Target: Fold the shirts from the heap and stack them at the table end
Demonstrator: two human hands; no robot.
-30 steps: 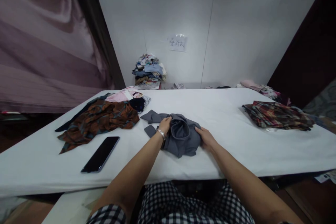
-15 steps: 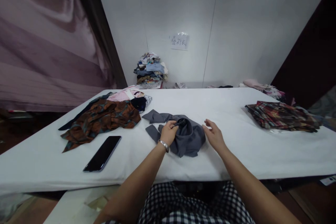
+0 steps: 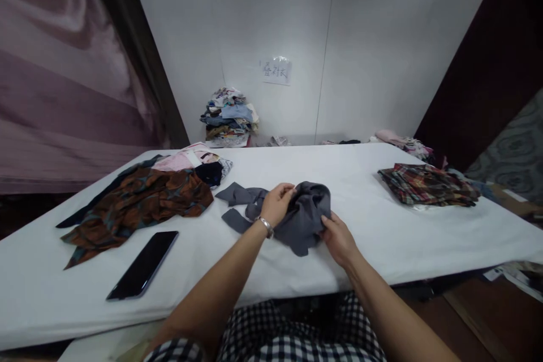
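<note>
A crumpled dark grey shirt (image 3: 307,220) lies bunched on the white table in front of me, its long ends stretching out to the left. My left hand (image 3: 276,203), a silver bracelet on its wrist, pinches the cloth near the top of the bundle. At the bundle's right edge, my right hand (image 3: 338,237) grips the fabric between thumb and fingers. The part of the shirt under my left hand is hidden.
Left on the table (image 3: 212,271) are a rumpled brown patterned garment (image 3: 148,201), a pink garment (image 3: 180,159) and a black phone (image 3: 144,264). A folded plaid shirt (image 3: 428,184) lies at the right. Behind the table rises a clothes stack (image 3: 229,116).
My right hand has closed on the shirt's right side, which was free before. The shirt's opening has been lifted and turned. The view has shifted slightly to the right.
</note>
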